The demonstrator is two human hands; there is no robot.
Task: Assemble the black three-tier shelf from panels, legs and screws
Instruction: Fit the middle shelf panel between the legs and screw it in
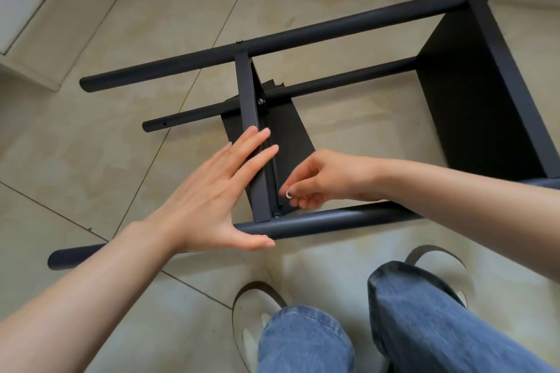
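no brand, label or writing readable anywhere. the half-built black shelf frame (303,30) is lying on its side on the tiled floor (151,24), legs running left to right. the far end panel (472,94) is sitting at the right, and the middle panel (251,130) is standing on edge between the far leg (348,20) and the near leg (318,222).

the left hand (212,191) is lying flat with fingers straight, pressing against the left face of the middle panel; its thumb is sitting on the near leg, right by the joint where panel and leg meet. it's gripping nothing.

the right hand (321,179) is reaching in from the right, fingertips pinching a small silver screw (288,194). the screw is sitting just beside the panel's near edge, slightly above the bracket hole at the near leg; can't tell if it's touching the panel.

a lower leg (272,94) is lying on the floor under the frame, a screw head visible where it crosses the middle panel. blue jeans (424,321) and light shoes (257,303) are showing at the bottom edge.
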